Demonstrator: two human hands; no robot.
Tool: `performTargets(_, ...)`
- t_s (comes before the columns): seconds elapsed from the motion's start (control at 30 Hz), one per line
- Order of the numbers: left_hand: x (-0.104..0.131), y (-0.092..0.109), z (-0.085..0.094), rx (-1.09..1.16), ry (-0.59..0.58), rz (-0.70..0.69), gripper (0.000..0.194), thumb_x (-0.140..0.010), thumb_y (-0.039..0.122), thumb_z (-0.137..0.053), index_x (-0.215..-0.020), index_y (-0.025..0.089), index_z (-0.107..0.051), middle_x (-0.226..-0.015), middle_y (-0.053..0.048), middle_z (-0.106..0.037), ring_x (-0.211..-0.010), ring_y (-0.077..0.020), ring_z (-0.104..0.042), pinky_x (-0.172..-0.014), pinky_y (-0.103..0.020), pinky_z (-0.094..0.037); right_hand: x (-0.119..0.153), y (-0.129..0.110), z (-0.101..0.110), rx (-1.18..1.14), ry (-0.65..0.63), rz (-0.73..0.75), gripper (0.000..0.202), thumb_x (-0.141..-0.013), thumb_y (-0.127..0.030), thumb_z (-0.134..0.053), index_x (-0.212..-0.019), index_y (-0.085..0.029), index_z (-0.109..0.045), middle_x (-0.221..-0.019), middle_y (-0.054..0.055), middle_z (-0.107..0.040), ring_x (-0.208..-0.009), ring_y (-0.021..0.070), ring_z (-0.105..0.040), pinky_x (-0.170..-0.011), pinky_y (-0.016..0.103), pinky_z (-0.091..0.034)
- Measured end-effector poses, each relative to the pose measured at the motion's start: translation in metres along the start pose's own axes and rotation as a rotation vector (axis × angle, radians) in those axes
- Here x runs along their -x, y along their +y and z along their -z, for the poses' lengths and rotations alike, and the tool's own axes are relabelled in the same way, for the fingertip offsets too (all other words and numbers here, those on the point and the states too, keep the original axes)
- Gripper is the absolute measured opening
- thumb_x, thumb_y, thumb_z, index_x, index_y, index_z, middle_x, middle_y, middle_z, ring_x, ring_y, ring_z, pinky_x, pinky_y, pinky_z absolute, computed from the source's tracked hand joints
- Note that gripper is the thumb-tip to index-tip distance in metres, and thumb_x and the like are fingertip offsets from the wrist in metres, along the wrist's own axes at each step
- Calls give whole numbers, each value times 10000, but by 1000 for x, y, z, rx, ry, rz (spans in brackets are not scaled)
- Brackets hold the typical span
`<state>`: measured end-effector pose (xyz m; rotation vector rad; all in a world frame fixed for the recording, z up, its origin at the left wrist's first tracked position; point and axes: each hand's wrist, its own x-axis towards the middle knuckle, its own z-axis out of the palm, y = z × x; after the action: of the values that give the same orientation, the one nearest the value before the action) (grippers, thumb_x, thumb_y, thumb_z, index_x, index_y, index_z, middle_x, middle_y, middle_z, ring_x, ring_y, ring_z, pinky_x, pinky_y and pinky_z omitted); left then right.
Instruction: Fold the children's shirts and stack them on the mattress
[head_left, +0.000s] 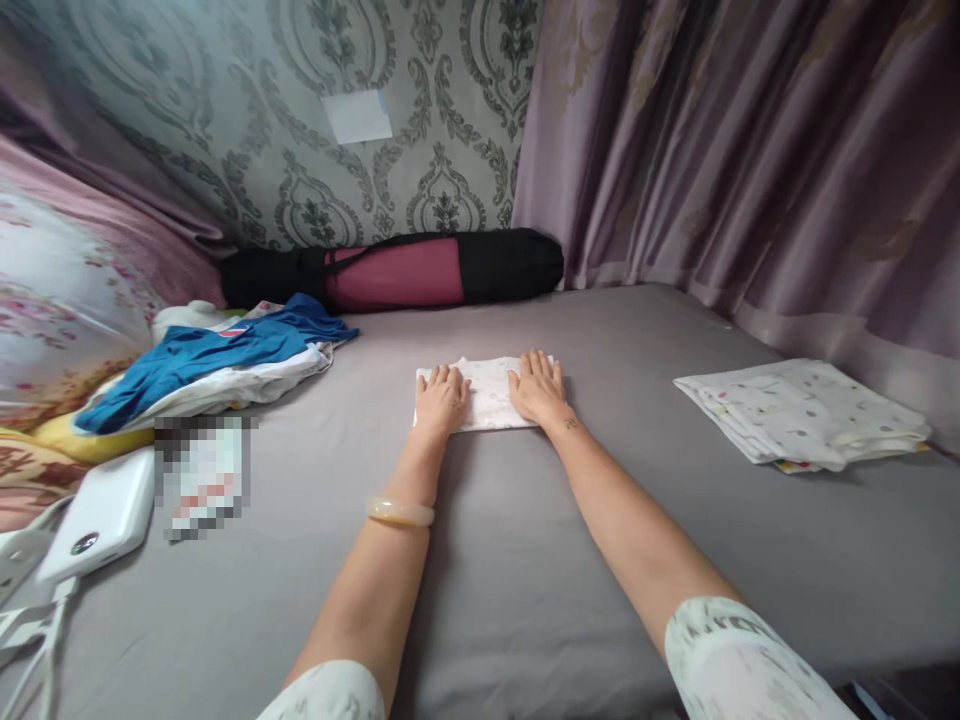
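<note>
A small folded white cloth with a faint print (491, 393) lies flat on the grey bed sheet (525, 540), near the middle of the head view. My left hand (442, 398) rests palm down on the cloth's left end, its fingers a little apart. On the right end lies my right hand (538, 385), also palm down with the fingers spread. Both hands press on the cloth without gripping it, and they cover its two ends. The middle part shows between them.
Folded patterned cloths (810, 412) lie at the right. A blue garment (225, 350) tops a clothes pile at the left, with a white power bank (105, 515) and cables nearer. Against the wall lies a black and maroon bag (397, 272). Curtains (712, 140) hang at the right.
</note>
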<state>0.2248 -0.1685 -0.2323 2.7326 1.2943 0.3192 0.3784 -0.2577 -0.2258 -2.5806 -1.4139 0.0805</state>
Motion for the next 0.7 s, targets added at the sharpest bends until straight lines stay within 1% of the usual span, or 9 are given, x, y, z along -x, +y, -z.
performTargets(0.1, 0, -6, 3, -1, -3, 93, 460, -992, 364, -257, -1326, 159, -498, -1495, -140, -426, -1423, -275, -311, -1168, -513, -204, -2, 4, 0, 20, 6, -58, 645, -1001, -393, -195, -1509, 2, -242, -1598, 173, -171, -1476, 280, -106, -1183, 478, -54)
performTargets(0.2, 0, -10, 4, 5, -46, 131, 499, -988, 383, -240, -1351, 143, -483, -1515, -151, -395, -1439, -284, -283, -1166, -518, -212, -3, 7, -2, 12, -30, -85, 660, -1002, -405, -190, -1507, 19, -235, -1595, 186, -169, -1476, 284, -109, -1181, 469, -83)
performTargets(0.33, -1, -10, 2, 30, -93, 159, 586, -980, 422, -212, -1448, 111, -376, -1567, -157, -295, -1469, -292, -206, -1176, -521, -192, -4, 8, -3, -7, -41, -91, 657, -1003, -411, -189, -1510, 4, -235, -1599, 182, -159, -1478, 282, -97, -1181, 459, -91)
performTargets(0.43, -1, -10, 1, 53, -113, 176, 619, -973, 441, -196, -1478, 110, -330, -1584, -145, -258, -1478, -291, -174, -1179, -528, -178, -4, 8, -3, -18, -38, -93, 656, -1001, -407, -196, -1511, 5, -234, -1600, 176, -162, -1477, 283, -99, -1181, 459, -97)
performTargets(0.6, -2, -11, 0, 62, -115, 178, 632, -961, 456, -203, -1483, 123, -327, -1586, -137, -255, -1480, -284, -167, -1180, -514, -183, -3, 8, -4, -25, -17, -92, 649, -995, -401, -222, -1505, -1, -251, -1597, 177, -179, -1474, 282, -113, -1177, 437, -134)
performTargets(0.7, -2, -12, -2, 61, -112, 175, 645, -956, 460, -204, -1486, 112, -322, -1584, -138, -259, -1480, -288, -164, -1179, -523, -183, -2, 8, -5, -25, 5, -90, 647, -989, -391, -231, -1501, 4, -262, -1593, 174, -197, -1472, 283, -122, -1176, 434, -141)
